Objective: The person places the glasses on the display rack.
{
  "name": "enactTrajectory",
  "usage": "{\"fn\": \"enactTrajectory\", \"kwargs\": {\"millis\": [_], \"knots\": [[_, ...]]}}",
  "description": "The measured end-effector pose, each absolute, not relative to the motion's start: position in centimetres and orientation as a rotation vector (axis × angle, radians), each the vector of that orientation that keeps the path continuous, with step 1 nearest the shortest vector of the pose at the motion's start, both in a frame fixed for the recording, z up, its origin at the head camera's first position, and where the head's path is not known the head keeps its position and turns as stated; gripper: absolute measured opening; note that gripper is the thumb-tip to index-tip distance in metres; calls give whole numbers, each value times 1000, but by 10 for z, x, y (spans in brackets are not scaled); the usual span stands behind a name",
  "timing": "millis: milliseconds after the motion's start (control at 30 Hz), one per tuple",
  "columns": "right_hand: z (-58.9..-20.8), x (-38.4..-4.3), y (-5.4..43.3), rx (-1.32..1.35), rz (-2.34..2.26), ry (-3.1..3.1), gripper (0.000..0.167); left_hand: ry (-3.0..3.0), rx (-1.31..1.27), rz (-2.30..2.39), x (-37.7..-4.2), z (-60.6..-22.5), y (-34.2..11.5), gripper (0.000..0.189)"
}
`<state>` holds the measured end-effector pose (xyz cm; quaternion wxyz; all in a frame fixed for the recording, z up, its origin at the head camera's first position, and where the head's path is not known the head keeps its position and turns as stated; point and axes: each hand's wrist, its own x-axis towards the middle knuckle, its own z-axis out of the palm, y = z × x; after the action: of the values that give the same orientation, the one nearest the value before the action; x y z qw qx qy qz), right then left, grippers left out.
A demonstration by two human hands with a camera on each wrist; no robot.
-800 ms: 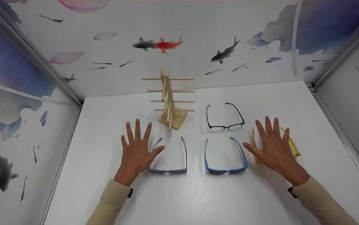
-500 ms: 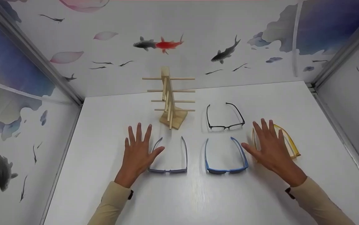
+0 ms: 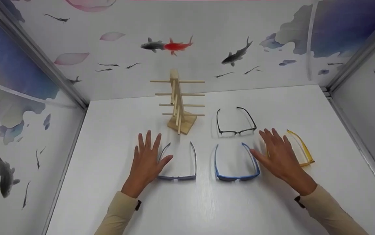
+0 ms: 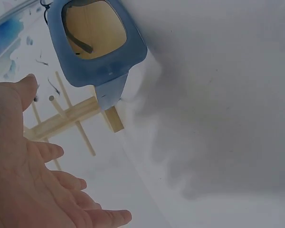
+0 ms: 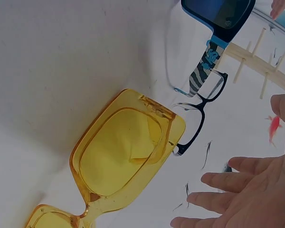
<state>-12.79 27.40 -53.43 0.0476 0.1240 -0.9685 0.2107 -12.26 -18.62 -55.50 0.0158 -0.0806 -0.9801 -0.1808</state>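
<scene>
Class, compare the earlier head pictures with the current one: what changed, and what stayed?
The right hand moved left and slightly back, its fingers drawing together, uncovering more of the yellow glasses on the right. The left hand drew slightly back. Nothing was gripped or released. The yellow glasses, black glasses, blue glasses, grey glasses and wooden stand stayed put.

so you've got a white back wall (image 3: pixel 207 19) printed with a red fish (image 3: pixel 177 46) touching a grey fish (image 3: pixel 152 45), a black fish (image 3: pixel 236 56) off to their right, some pink petals (image 3: pixel 72 58), a big blue-purple blotch (image 3: pixel 350 29) upper right, plus a metal rail (image 3: pixel 37 53) on your left
</scene>
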Motion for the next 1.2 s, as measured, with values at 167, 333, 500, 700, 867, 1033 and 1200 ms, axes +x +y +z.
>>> {"fn": "enactTrajectory", "kwargs": {"millis": [167, 333, 500, 700, 867, 1033, 1200], "knots": [[-535, -127, 271, 408, 643, -2916, 74, -3056, -238, -591, -122, -555, -183, 92], [-537, -126, 271, 427, 655, -2880, 70, -3059, -233, -612, -120, -557, -182, 91], [-540, -124, 268, 438, 697, -2811, 67, -3055, -222, -644, -119, -559, -181, 89], [-543, -123, 261, 462, 761, -2718, 59, -3025, -222, -731, -117, -558, -180, 80], [-544, -123, 254, 510, 803, -2647, 49, -2946, -187, -845, -115, -558, -180, 67], [-544, -120, 247, 487, 881, -2672, 41, -2887, -102, -928, -113, -563, -180, 51], [-544, -119, 239, 483, 962, -2708, 38, -2863, -31, -979, -109, -567, -178, 44]]}}
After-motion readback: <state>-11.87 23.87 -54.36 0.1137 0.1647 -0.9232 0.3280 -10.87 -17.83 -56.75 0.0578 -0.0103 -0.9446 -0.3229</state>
